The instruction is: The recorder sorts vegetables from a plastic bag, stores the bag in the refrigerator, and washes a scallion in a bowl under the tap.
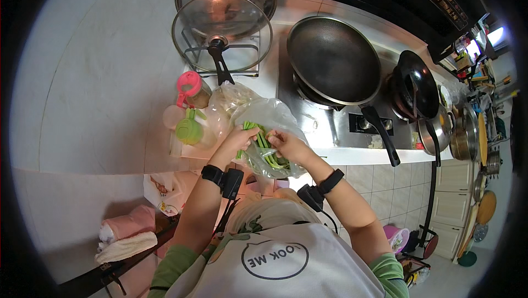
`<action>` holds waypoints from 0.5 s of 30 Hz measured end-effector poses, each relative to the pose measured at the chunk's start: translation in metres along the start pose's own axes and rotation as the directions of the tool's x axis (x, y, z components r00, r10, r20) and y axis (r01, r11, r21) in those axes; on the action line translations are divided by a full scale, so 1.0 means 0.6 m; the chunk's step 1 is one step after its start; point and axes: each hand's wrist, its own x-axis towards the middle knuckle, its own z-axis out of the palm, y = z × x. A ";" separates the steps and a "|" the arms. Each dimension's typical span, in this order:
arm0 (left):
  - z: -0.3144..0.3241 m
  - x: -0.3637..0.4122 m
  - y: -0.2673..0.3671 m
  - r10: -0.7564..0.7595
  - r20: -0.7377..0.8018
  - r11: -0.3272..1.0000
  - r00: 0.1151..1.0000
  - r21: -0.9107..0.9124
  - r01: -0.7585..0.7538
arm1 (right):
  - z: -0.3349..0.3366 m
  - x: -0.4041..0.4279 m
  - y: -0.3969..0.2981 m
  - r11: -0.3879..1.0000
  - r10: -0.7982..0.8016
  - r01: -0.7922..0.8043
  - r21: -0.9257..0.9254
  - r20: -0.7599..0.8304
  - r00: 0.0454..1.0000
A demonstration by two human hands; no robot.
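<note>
My left hand (pixel 240 138) grips a bunch of long green vegetable stems (pixel 263 143) near one end. The stems lie slanting in the mouth of a clear plastic bag (pixel 272 112), which hangs partly over the counter's front edge. My right hand (pixel 287 145) is at the other side of the bunch, fingers curled and thumb close to the fingertips. Whether it pinches a stem or the bag is too small to tell. Leafy parts lower in the bag show blurred through the plastic. Each wrist wears a black strap with a small device.
A wok (pixel 334 60) sits on the gas stove (pixel 321 126), its handle jutting past the front edge. Another wok (pixel 417 85) stands farther right. At left are a pink-lidded jar (pixel 190 85), a green-lidded jar (pixel 189 131) and a glass lid (pixel 198 21) on a rack.
</note>
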 end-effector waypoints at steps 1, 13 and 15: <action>-0.002 -0.001 0.000 -0.001 -0.003 1.000 1.000 -0.001 0.001 | -0.003 -0.004 -0.010 0.993 0.117 -0.117 0.010 0.011 0.993; -0.025 0.034 -0.047 0.277 -0.166 0.769 0.946 0.629 -0.115 | -0.015 0.032 0.061 0.937 -0.064 0.013 -0.348 -0.136 0.989; -0.030 0.035 -0.058 0.313 -0.159 0.753 0.936 0.643 -0.143 | -0.011 0.035 0.066 0.897 -0.204 0.122 -0.424 -0.153 0.967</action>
